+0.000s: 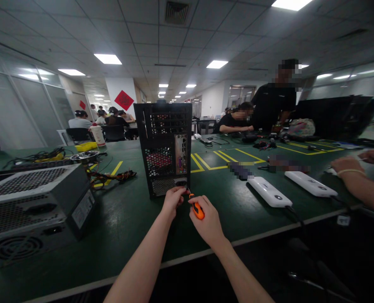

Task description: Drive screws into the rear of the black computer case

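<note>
A black computer case point(166, 145) stands upright on the green table, its back panel with ports and perforated vents towards me. My right hand point(208, 219) is wrapped round an orange and black screwdriver point(197, 209), whose thin shaft points up to the lower right corner of the case. Right beside the shaft tip, my left hand point(173, 203) is closed in a pinch at the bottom edge of the panel. A small reddish bit shows at its fingertips; what it is, I cannot make out.
Power supply units point(37, 206) fill the table's left side, with bundled cables point(117, 179) behind. To the right lie two white devices point(271, 191) with cords. A neighbour's hands point(353, 170) work at the far right. Other people sit or stand beyond the table point(124, 244).
</note>
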### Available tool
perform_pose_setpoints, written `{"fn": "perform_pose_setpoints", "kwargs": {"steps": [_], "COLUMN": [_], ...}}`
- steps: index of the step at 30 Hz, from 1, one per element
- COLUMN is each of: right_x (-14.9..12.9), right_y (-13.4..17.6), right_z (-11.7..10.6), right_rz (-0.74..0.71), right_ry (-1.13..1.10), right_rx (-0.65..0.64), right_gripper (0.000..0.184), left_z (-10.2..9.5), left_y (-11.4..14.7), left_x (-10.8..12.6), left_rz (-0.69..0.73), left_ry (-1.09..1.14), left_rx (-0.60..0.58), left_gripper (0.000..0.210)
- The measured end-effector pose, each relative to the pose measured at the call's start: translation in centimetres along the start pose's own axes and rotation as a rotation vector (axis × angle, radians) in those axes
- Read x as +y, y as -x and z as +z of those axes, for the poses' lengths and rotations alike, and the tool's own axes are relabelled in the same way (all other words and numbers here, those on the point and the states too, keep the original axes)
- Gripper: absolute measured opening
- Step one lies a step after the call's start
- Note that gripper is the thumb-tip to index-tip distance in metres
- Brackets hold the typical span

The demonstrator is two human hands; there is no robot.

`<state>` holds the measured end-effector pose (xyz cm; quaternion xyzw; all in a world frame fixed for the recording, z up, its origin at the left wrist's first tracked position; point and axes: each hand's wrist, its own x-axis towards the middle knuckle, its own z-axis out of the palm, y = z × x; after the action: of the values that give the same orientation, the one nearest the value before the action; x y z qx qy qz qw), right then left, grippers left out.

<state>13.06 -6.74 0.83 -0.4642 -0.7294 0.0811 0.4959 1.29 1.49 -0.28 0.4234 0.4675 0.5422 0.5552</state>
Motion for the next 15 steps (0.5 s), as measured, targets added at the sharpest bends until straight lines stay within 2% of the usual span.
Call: {"fn": "perform_pose_setpoints", "kwargs": {"steps": [5, 11, 15], "right_x": [-0.29, -0.19, 0.07], "right_y": [-0.14, 0.08, 0.14], "right_z": [-0.20, -0.08, -0.05], "right_rz": [0.000, 0.084, 0.030], "right_ry": [-0.044, -0.036, 0.019], "right_rx": [0.031, -0.029, -0.009], "right_gripper": [0.016, 0.020, 0.015], "left_z": [-0.02, 0.02, 0.16], "left_y": [-0.01, -0.18, 0.04], "left_x": [-0.05, -0.23, 0.00], "left_rz": [0.003, -0.012, -0.006], "left_ry": [0.006, 0.003, -0.021], "left_rx": [-0.013, -0.009, -0.020], "left_gripper": [0.026, 0.028, 0.028]}}
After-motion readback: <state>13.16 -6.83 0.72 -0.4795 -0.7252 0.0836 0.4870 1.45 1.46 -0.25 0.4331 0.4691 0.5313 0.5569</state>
